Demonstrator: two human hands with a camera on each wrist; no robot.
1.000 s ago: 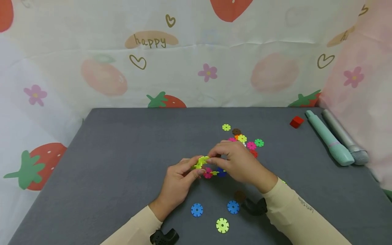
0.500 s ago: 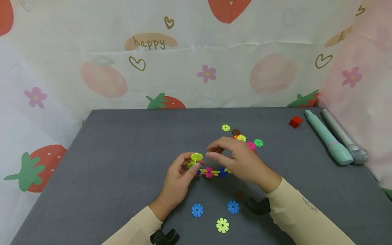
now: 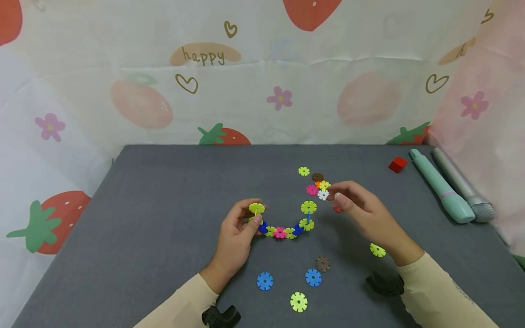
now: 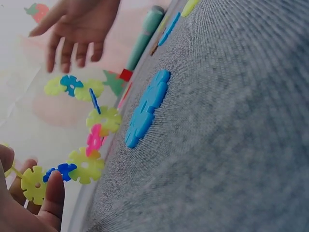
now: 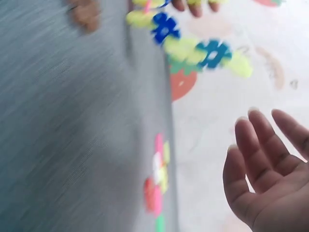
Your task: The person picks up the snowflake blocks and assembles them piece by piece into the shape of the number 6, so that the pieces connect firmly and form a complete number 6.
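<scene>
Inward from the table's far edge [image 3: 172,149], the left hand [image 3: 234,234] pinches a disc chain [image 3: 280,233] while the right hand [image 3: 369,216] hovers spread.

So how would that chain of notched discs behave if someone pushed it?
The disc chain probably weighs little: its discs look thin. It seems stiff, since the left hand supports just one end. Pushed firmly, it might pop apart where discs interlock.

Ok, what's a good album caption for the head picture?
Left hand holds a colourful disc chain at one end; empty right hand hovers near loose discs.
</scene>
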